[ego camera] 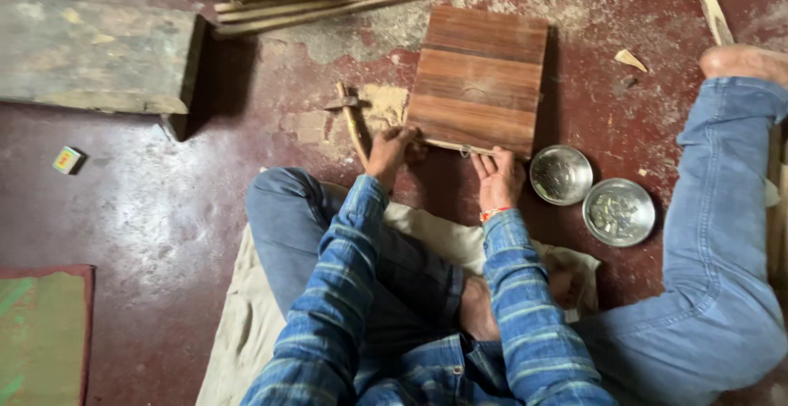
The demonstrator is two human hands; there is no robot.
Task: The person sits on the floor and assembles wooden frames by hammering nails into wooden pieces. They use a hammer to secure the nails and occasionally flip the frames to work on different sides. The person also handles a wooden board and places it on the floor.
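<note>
Wooden board (480,77), made of reddish-brown planks, lies flat on the dark red floor (164,201) in front of the seated person. Left hand (389,150) grips the board's near left corner, fingers curled over its edge. Right hand (497,176) rests at the near edge towards the right corner, fingers bent on a small metal fitting (465,151) there. A hammer (351,119) lies on the floor just left of the board. Two round metal bowls (591,194) sit close together right of the right hand. Pale cloth (246,307) lies under the person's legs.
</note>
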